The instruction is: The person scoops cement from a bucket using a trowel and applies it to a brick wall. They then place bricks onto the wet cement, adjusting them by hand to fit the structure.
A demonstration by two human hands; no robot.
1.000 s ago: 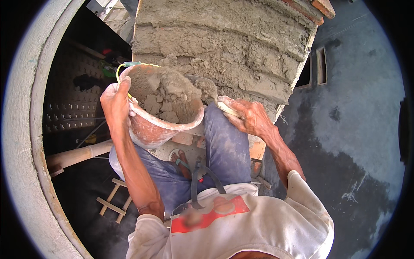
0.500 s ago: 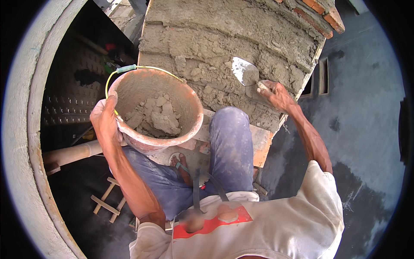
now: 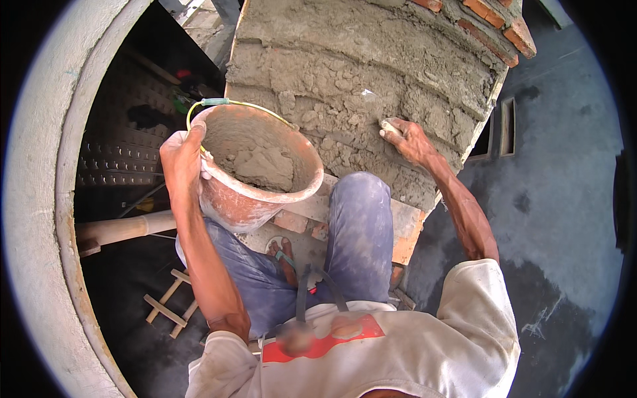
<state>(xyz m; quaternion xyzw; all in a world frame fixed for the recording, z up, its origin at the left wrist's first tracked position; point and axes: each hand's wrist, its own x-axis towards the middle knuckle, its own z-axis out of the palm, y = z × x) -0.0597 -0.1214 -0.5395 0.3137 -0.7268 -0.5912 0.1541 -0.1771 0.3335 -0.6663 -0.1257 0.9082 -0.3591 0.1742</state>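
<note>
Reddish-orange and crusted with pale residue, the bucket stands in front of the person's left leg, beside the lower left edge of a stepped bed of grey mortar. From where I stand, this placement appears to serve short reach: the bucket mouth sits next to the bed, and both lie within arm's length. The left hand is closed on the bucket rim, with its thumb over the edge, next to 1 end of the yellow wire handle. A rim grip probably steadies the bucket better than the swinging wire would; what bears the base cannot be made out. Loose mortar lies in the bucket, well below the rim. The right hand is wrapped around the pale grip of a trowel over the bed; the blade can hardly be told from the grey around it, so its exact angle cannot be stated. Holding the tool by its rear end likely keeps the knuckles above the wet surface. The right knee is bent between the 2 hands, close against the bed, which presumably braces the seated posture. Red bricks lie at the far right corner, apart from both hands.
</note>
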